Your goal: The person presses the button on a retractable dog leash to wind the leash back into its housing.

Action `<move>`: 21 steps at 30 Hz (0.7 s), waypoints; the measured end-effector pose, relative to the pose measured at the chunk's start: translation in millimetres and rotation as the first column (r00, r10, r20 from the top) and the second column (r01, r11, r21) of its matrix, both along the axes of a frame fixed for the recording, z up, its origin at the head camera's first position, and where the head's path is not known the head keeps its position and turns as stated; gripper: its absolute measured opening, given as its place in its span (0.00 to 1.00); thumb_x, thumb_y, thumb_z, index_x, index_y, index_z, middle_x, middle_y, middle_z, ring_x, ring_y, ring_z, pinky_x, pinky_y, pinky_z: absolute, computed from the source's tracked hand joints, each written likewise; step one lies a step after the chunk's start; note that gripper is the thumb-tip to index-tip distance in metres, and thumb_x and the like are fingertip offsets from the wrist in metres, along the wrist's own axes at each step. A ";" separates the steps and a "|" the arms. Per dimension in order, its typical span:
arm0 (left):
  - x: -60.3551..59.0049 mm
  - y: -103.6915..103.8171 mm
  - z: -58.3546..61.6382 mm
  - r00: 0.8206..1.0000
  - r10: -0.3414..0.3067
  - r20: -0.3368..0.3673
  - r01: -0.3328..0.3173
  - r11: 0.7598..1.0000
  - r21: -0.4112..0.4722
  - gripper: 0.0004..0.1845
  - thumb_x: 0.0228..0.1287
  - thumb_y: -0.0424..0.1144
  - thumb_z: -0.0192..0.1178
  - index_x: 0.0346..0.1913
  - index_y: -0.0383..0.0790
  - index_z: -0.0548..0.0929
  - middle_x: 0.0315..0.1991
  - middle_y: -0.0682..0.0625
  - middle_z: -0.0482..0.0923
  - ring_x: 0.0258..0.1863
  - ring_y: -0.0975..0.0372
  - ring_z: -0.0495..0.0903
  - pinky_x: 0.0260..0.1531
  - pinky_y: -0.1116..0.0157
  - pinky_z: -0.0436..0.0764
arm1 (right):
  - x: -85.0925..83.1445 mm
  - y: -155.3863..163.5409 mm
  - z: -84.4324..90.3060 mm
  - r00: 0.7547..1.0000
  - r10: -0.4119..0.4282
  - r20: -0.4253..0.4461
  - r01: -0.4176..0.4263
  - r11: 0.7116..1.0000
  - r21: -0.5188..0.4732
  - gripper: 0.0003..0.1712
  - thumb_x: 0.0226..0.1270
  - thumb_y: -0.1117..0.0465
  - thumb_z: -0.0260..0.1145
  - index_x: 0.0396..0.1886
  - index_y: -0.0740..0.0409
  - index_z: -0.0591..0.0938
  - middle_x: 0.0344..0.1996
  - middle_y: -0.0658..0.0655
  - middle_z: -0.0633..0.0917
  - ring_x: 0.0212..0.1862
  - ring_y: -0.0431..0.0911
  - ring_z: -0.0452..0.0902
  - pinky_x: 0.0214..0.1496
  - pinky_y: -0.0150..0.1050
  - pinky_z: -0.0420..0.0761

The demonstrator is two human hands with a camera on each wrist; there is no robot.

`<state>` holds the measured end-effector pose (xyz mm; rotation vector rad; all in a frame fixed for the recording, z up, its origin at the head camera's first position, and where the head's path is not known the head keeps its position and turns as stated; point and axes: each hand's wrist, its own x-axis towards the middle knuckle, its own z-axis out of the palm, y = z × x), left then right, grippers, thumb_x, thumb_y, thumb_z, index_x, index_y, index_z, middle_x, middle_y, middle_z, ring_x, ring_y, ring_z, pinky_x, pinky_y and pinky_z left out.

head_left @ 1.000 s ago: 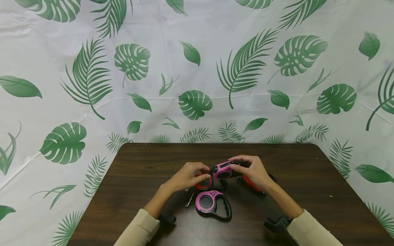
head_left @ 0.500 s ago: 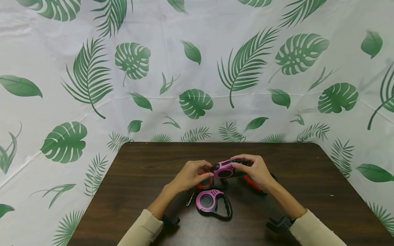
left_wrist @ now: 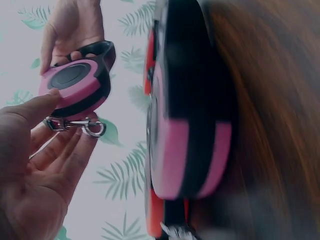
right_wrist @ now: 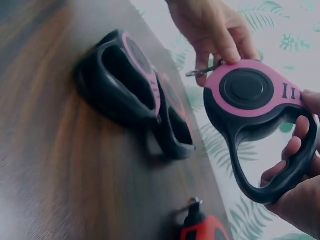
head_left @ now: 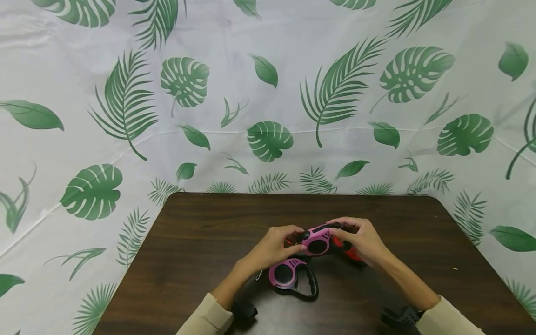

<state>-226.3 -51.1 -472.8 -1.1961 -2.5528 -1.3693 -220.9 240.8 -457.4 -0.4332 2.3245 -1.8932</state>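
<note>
A pink-and-black retractable dog leash (head_left: 317,242) is held above the table between both hands. My right hand (head_left: 362,239) grips its black loop handle, fingers passing through the loop in the right wrist view. My left hand (head_left: 276,244) pinches the front end, its thumb on the pink casing beside the metal clip (left_wrist: 75,124). Below lies a second pink leash (head_left: 284,274), its handle to the right. A red leash (right_wrist: 175,105) lies behind that one, mostly covered by my left hand in the head view. Another red leash (head_left: 352,253) is under my right hand, partly hidden.
The dark wooden table (head_left: 209,223) ends at a white leaf-print cloth (head_left: 226,153) behind it. A small metal clip (head_left: 259,275) lies left of the lower pink leash. Dark wrist devices (head_left: 402,317) sit on both wrists.
Both hands have shifted a little to the right and down with the held leash. The red leash near my left hand has become mostly covered. The head view has also shifted slightly.
</note>
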 end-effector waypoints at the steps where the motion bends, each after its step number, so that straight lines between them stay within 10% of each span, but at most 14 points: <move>1: 2.1 2.3 0.9 1.000 -0.007 0.017 0.007 1.000 -0.013 0.19 0.72 0.38 0.70 0.61 0.37 0.83 0.48 0.47 0.89 0.44 0.67 0.86 0.45 0.65 0.88 | 2.0 2.7 -0.3 1.000 0.003 0.016 -0.002 1.000 -0.009 0.18 0.74 0.60 0.73 0.57 0.66 0.86 0.33 0.59 0.84 0.33 0.48 0.77 0.33 0.40 0.80; 21: 19.4 57.5 4.7 0.993 -0.094 0.073 0.109 0.964 -0.242 0.19 0.74 0.43 0.69 0.62 0.41 0.83 0.46 0.53 0.89 0.44 0.75 0.84 0.45 0.80 0.79 | 41.2 50.3 -13.6 0.998 -0.004 0.070 -0.001 0.998 0.060 0.15 0.78 0.65 0.67 0.57 0.72 0.84 0.35 0.54 0.86 0.39 0.48 0.80 0.45 0.37 0.80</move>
